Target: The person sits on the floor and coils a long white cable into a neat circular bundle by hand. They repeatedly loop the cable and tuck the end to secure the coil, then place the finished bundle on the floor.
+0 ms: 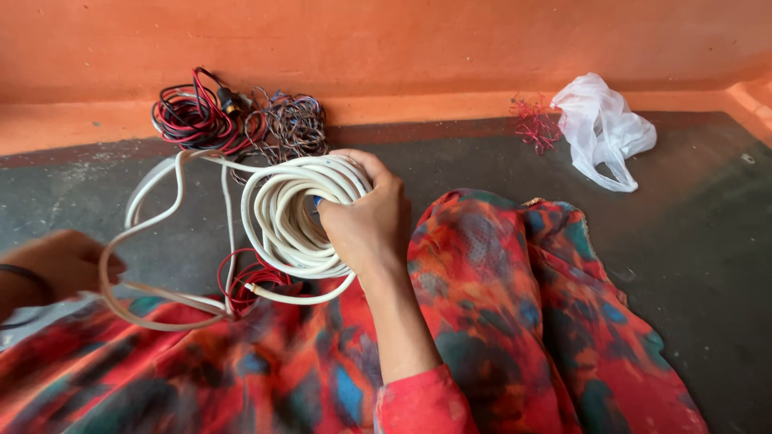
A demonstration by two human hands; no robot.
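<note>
Right hand [366, 221] is closed around a coil of white cable [293, 217], fingers wrapped over the coil's right side, thumb side up. Coil held upright-ish, just above the lap, several turns bundled together.

Left hand [64, 261] sits at the left frame edge, blurred. Fingers curled, and a loose loop of the same white cable [153, 241] passes at or through them; exact grip cannot be told. Dark band on that wrist [28, 277].

The loose loop runs from the coil out left, down and back under it. One cut end of the white cable [251, 287] shows below the coil, near a small red wire bundle [245, 285] lying at the lap's edge.

Lap is covered in red, blue and dark patterned fabric [498, 305], filling the bottom of the frame. Right sleeve is red [418, 402].

Beyond the coil, on the dark grey floor [708, 241]: a bundle of red and black wire [193, 116], touching a bundle of thinner greyish mixed wire [289, 124] to its right. Both lie against the orange ledge [72, 124] at the wall's foot.

Far right, well apart from the hands: a crumpled white plastic bag [603, 128], with a small tangle of red thread [537, 122] just beside it on the left. Orange wall [402, 40] behind everything.
</note>
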